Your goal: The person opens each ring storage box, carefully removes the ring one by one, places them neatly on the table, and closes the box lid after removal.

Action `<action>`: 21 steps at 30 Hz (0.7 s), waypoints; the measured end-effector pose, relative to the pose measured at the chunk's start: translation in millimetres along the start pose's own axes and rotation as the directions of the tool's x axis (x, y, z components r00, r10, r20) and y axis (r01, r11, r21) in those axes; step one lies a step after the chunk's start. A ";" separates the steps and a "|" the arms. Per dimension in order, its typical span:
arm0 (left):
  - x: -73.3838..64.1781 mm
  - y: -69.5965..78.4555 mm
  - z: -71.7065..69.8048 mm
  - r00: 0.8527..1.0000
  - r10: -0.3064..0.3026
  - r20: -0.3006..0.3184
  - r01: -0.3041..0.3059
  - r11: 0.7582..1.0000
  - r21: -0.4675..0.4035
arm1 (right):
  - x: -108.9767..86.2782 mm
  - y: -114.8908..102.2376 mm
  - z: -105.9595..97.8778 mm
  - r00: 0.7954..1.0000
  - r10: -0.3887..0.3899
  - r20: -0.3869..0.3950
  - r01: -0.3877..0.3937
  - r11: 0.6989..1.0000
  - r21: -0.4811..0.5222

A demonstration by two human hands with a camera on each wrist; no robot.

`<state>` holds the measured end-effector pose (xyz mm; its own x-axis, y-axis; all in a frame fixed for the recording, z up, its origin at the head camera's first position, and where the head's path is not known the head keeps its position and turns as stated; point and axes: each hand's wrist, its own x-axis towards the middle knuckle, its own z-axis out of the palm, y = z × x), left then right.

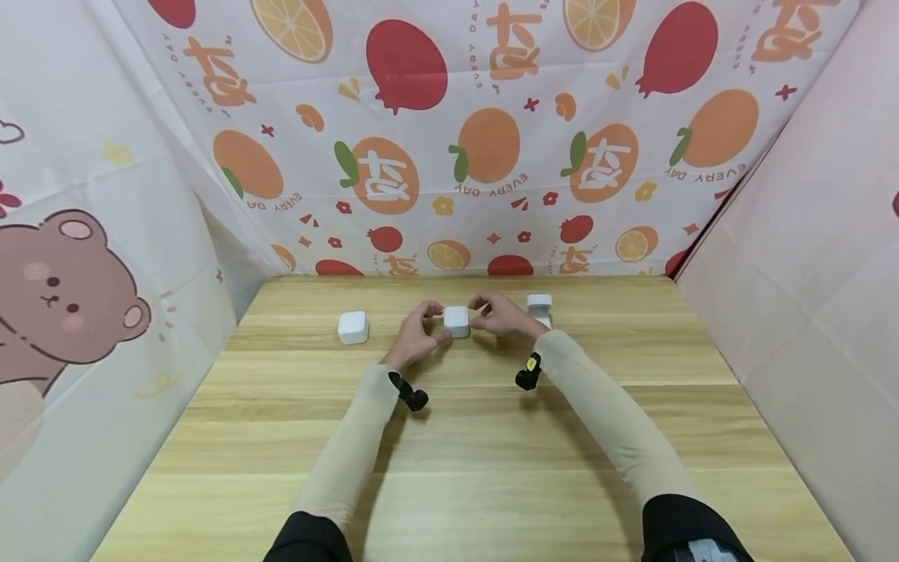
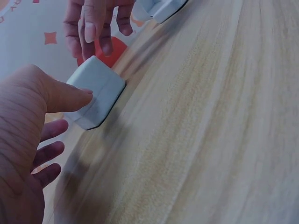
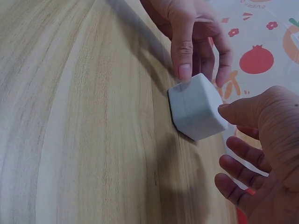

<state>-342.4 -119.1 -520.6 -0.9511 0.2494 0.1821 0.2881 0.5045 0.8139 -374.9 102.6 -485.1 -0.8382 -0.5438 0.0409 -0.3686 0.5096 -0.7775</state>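
A small white box [image 1: 456,321] with rounded corners and a thin seam around its side sits closed on the wooden table. My left hand [image 1: 416,337] pinches it from the left, its thumb [image 2: 77,98] on the front side and the index finger hidden behind the box. On the other side, my right hand [image 1: 504,317] is at the box with fingers loosely bent. Its thumb tip [image 3: 226,111] overlaps the box's edge in the right wrist view, while in the left wrist view those fingers hang just beyond the box.
Another closed white box [image 1: 353,328] stands to the left. Behind my right wrist is a third white box [image 1: 539,300] with its lid raised, partly hidden. A fruit-printed cloth [image 1: 456,156] hangs at the table's [image 1: 463,484] far edge, with pale cloths on both sides.
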 end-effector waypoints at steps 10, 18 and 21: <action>2.8 -0.2 4.5 1.000 -0.008 -0.019 0.008 1.000 0.010 | 3.5 6.2 7.0 1.000 -0.008 -0.017 0.008 1.000 -0.026; 3.7 -1.5 6.4 1.000 0.024 -0.017 -0.025 1.000 -0.006 | 4.0 7.7 9.0 1.000 -0.001 -0.014 0.000 0.999 -0.040; 3.2 -0.6 6.8 1.000 0.024 -0.012 -0.025 1.000 -0.010 | 4.3 8.2 9.9 0.999 -0.040 -0.013 0.039 0.998 -0.053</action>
<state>-344.9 -113.0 -524.2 -0.9451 0.2513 0.2088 0.3103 0.4904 0.8144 -377.6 97.9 -497.5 -0.8281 -0.5548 0.0802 -0.4220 0.5227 -0.7408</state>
